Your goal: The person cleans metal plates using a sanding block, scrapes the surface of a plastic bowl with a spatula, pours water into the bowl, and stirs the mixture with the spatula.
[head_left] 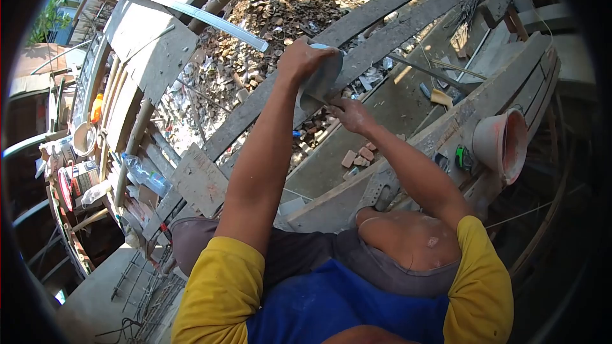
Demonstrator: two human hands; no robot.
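Observation:
A smooth grey-blue piece with a rounded end (pixel 324 75) is held out in front of me, over the planks. Its exact kind is hard to make out. My left hand (pixel 307 60) grips its upper end, the fingers bent over the pale edge. Lower down, my right hand (pixel 352 115) has its fingers closed at the bottom edge of the same piece. Whether those fingers also hold something small is hidden. A long pale-blue strip (pixel 204 20) reaches toward my left hand from the upper left.
Planks (pixel 376 57) cross above broken rubble (pixel 280 9). On the right stand a grey bucket (pixel 491 143) and a green-and-black tape measure (pixel 464 158). Several brick pieces (pixel 360 156) lie below my right forearm. Paint cans (pixel 80 178) and a plastic bottle (pixel 145 175) are at left.

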